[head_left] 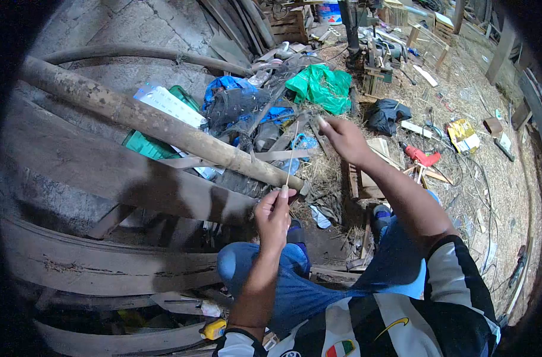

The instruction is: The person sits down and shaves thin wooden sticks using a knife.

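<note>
Between thumb and fingers, my left hand [274,215] pinches the lower end of a thin light-coloured stick [292,156], which stands nearly upright. My right hand [341,138] is raised up and to the right of the stick's upper end, its fingers closed with the thumb on top. Whether it holds anything is too small to tell. Just beyond my left hand lies the end of a long bamboo pole [223,153]. Below both hands are my knees in blue trousers.
Wooden planks [104,268] span the left side. Ahead lie a green plastic bag [323,88], blue plastic [228,84] and a black bag [388,115]. At right are a red drill [420,156], a yellow packet [463,135] and cables on straw. A yellow tool [214,329] lies lower left.
</note>
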The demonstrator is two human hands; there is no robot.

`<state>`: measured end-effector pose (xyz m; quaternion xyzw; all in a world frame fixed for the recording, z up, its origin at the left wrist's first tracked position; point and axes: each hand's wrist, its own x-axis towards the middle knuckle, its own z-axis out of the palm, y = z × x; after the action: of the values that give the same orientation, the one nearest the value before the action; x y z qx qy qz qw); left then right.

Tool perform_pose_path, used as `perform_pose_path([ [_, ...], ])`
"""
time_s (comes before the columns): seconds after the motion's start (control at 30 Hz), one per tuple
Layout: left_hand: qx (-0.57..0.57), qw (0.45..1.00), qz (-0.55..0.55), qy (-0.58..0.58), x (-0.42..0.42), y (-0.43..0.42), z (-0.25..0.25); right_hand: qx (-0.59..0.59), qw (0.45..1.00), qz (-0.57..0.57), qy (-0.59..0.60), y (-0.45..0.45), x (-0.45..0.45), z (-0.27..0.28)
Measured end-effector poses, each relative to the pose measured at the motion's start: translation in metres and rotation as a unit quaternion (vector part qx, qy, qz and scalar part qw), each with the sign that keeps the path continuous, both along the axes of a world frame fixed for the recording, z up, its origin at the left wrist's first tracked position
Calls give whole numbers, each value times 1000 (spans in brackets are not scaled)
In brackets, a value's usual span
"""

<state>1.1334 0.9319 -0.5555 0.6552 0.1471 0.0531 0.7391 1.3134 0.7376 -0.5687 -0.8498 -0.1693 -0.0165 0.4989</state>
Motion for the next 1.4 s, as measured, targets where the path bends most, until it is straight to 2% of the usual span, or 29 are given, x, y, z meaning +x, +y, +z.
perform_pose_path([
  [0.03,15,1000,0,-7,0,-1,-1,-2,1000,-2,1,1,2,-7],
  [0.13,58,998,-6,-37,4,-3,-13,158,973,55,161,7,-7,0],
  [0.23,92,994,8,-64,6,-11,-15,155,981,14,115,16,-7,-8],
  [0.27,96,993,19,-68,6,-11,-13,63,997,-32,-24,17,-11,-10],
  [0.3,100,992,29,-73,6,-12,-11,64,997,-31,-24,13,-19,2],
  [0.33,71,995,39,-62,6,-11,-9,-136,989,-16,-48,9,-26,17],
  [0.37,41,997,48,-52,6,-10,-7,-331,941,-2,-70,6,-30,24],
  [0.4,42,997,50,-52,7,-9,-5,-361,921,8,-146,4,-29,16],
  [0.43,41,997,50,-45,6,-9,-3,-360,922,10,-145,3,-28,10],
  [0.5,40,997,52,-37,5,-8,-1,-422,881,47,-210,3,-27,5],
  [0.63,40,997,48,-36,5,-8,-2,-396,886,72,-232,3,-40,18],
  [0.7,43,997,50,-39,6,-8,-2,-400,896,65,-184,6,-46,29],
  [0.93,18,996,73,-50,4,-7,4,-430,869,28,-242,-4,-35,4],
  [1.03,22,994,89,-67,6,-6,0,-405,891,10,-205,-6,-37,20],
  [1.1,25,992,98,-74,7,-5,0,-328,935,-58,-120,-2,-41,37],
  [1.23,17,993,95,-71,6,-6,2,-289,943,-92,-138,1,-41,36],
  [1.3,6,993,93,-68,6,-6,3,-215,951,-138,-177,7,-41,33],
  [1.33,-2,994,88,-70,5,-7,3,-214,951,-137,-177,8,-43,33],
  [1.4,-11,994,82,-72,6,-8,5,-160,963,7,-218,11,-49,35],
])
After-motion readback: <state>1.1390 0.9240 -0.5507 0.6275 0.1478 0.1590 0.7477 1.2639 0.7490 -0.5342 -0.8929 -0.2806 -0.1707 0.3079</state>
